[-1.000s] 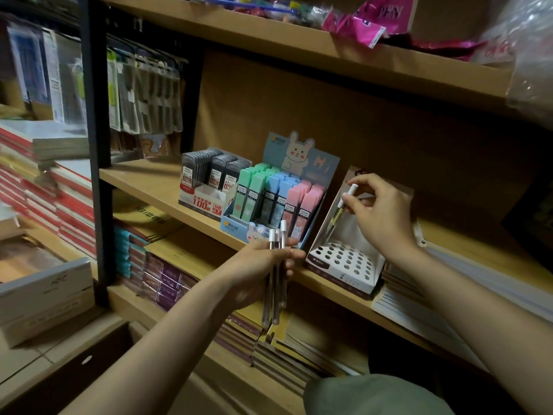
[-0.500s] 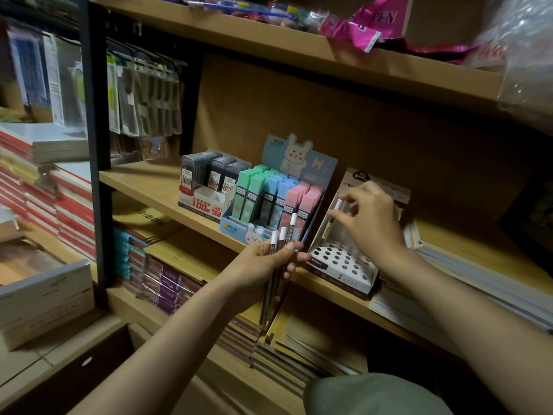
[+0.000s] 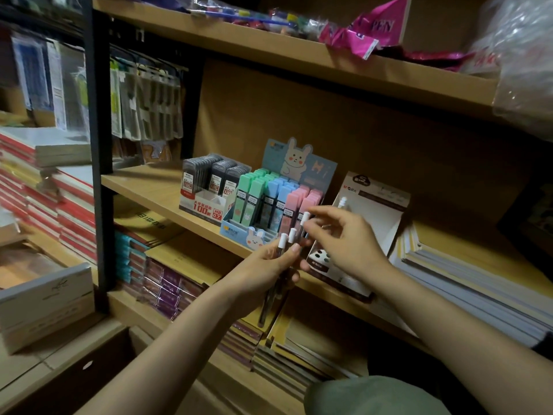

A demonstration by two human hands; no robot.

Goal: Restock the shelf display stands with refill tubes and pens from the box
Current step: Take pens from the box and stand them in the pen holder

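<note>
Now, left hand (image 3: 263, 265): curled round a small bunch of pens (image 3: 276, 275), white caps up, barrels hanging down past the shelf edge.
Right hand (image 3: 344, 241): thumb and forefinger pinch the white cap of one pen (image 3: 305, 218) that stands higher than the rest of the bunch; the other fingers are spread loosely above the pen stand.
Pens: held in front of the middle shelf, between the pastel display and the pen stand; their lower ends are dark and hard to make out.
Pen stand (image 3: 371, 223): white cardboard, on the middle shelf just right of the hands, with a holed front tray largely hidden by the right hand; one white-capped pen (image 3: 342, 202) stands near its back panel.
Pastel display (image 3: 275, 205): green, blue and pink refill tubes in rows, under a rabbit card, touching the pen stand's left side.
Dark refill box (image 3: 209, 187): grey-black tubes, at the left of the pastel display.
Middle shelf (image 3: 149, 187): wooden, bare at its left end.
Paper stacks (image 3: 466, 277): lying flat on the shelf, right of the pen stand.
Notebooks (image 3: 167, 283): piled on the shelf below.
</note>
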